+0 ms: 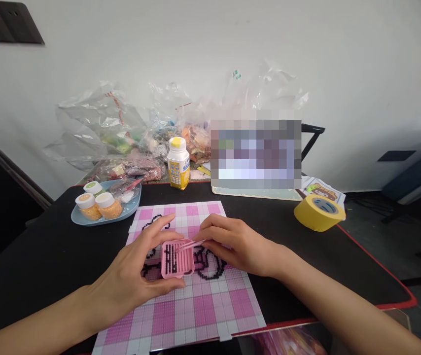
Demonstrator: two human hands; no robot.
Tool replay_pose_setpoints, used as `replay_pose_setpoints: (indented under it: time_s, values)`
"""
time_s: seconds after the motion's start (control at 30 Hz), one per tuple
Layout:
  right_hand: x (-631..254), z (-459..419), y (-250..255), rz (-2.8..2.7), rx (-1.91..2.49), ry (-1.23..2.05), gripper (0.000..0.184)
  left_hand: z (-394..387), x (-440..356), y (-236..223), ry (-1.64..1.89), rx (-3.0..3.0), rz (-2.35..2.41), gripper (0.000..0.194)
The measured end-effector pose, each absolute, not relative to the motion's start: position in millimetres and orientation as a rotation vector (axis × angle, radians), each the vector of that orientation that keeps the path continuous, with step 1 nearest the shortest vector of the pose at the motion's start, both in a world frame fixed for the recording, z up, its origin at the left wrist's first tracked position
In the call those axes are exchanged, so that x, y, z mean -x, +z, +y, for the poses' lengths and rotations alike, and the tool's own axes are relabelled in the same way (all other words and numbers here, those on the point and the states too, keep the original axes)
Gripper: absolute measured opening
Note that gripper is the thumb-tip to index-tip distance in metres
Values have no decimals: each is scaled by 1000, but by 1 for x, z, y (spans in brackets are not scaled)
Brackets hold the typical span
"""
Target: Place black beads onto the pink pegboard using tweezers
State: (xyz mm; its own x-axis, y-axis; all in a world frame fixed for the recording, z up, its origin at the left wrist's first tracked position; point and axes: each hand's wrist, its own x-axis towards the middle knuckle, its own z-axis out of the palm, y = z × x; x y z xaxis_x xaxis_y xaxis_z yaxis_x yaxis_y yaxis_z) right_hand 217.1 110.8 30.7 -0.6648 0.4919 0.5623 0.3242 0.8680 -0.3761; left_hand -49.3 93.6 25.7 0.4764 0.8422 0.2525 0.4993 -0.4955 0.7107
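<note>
A small pink ridged bead tray (pixel 186 261) is gripped between the thumb and fingers of my left hand (pixel 132 264). Black beads lie in rows in the grooves on its left side. My right hand (pixel 234 241) pinches a pair of pinkish tweezers (pixel 192 244), whose tips reach into the tray. Below both hands lies a pegboard (pixel 203 308) with a pink and white checked pattern. Black beads (pixel 210 276) form outlines on it, partly hidden by the tray and my hands.
A blue plate (pixel 129 209) at left bears several lidded bead jars (pixel 105 204). A yellow-capped bottle (pixel 178 165) stands behind the pegboard, with plastic bags (pixel 122 133) beyond. At right are a roll of yellow tape (pixel 316 214) and a printed card (pixel 323 187). A blurred-out panel (pixel 257 155) stands at the back.
</note>
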Motion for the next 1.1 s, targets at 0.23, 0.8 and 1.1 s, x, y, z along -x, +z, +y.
replay_pose_setpoints:
  time_s: [0.23,0.8,1.1]
  values:
    - [-219,110,33,-2303,591,347,19,92,48,26,846,-2057,1114,86]
    - [-238,117,36,-2239,846,357,17,91,47,29,861,-2023,1099,83]
    - [-246,121,33,-2292,995,251,21,91,47,28,873,-2028,1114,83]
